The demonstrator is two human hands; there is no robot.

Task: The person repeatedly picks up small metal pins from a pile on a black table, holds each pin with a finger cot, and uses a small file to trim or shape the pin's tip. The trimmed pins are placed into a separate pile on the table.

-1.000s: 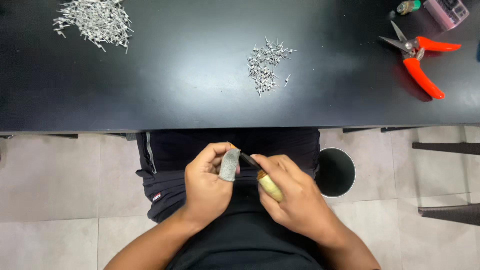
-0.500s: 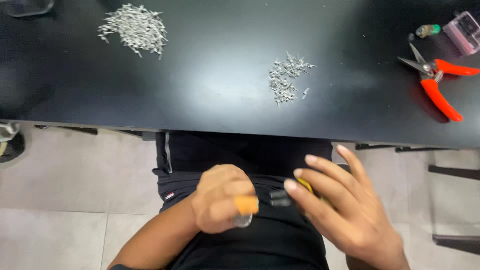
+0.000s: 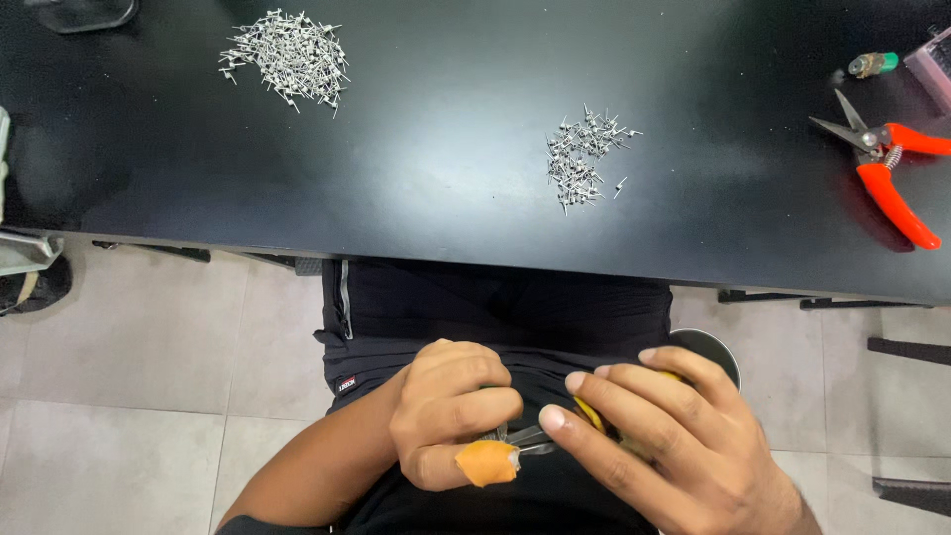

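Left hand: the left hand [image 3: 451, 421] is curled into a loose fist over the lap, below the near edge of the tabletop [image 3: 446, 213]; its fingers are clenched on a small metal piece [image 3: 523, 439], and an orange guard [image 3: 485, 462] covers the thumb tip.
Right hand: the right hand [image 3: 669, 446] lies just beside the left, fingers bent and closed about a yellow-handled tool [image 3: 592, 416], most of which is hidden under the palm; the index fingertip touches the metal piece.
Metal piece: held between both hands, in front of the dark clothing, off the tabletop; its exact shape is too small to tell.
Small pin pile: a loose heap of metal pins [image 3: 584, 154] near the middle of the tabletop, well apart from the hands.
Large pin pile: a bigger heap of pins [image 3: 287, 54] towards the far left corner.
Cutters: orange-handled snips [image 3: 892, 163] by the right edge, jaws parted.
Stool: a round dark seat rim [image 3: 715, 347] shows beside the right hand.
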